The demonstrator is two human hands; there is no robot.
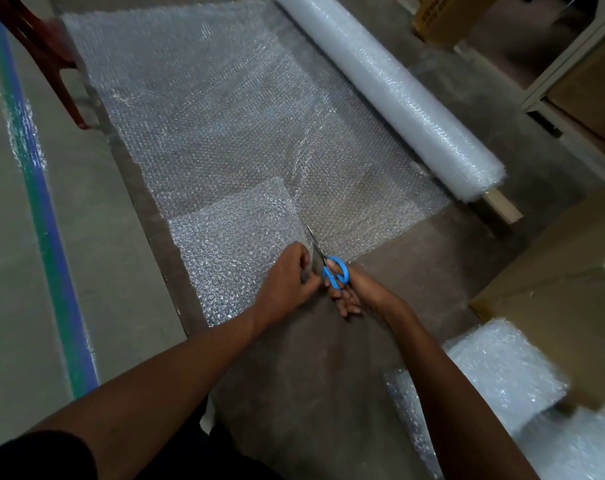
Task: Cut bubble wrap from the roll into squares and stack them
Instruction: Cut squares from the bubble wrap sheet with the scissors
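Clearly the bubble wrap sheet (225, 133) is thin, clear and dimpled, spread flat across the floor (96, 237) from the roll (391, 95), which lies at its far right edge. At the sheet's near edge a folded or doubled patch looks whiter and denser. The scissors (329, 265), with bright blue handles and slim metal blades, point away from the person into the near edge of the sheet, blades slightly parted. The right hand (353, 292) grips the blue handles, fingers curled through and round them. The left hand (287, 278) sits just left of the blades, fingers pinching the sheet's edge. A stack of cut pieces (502, 372) rests on the floor to the right, near a cardboard box (554, 271).
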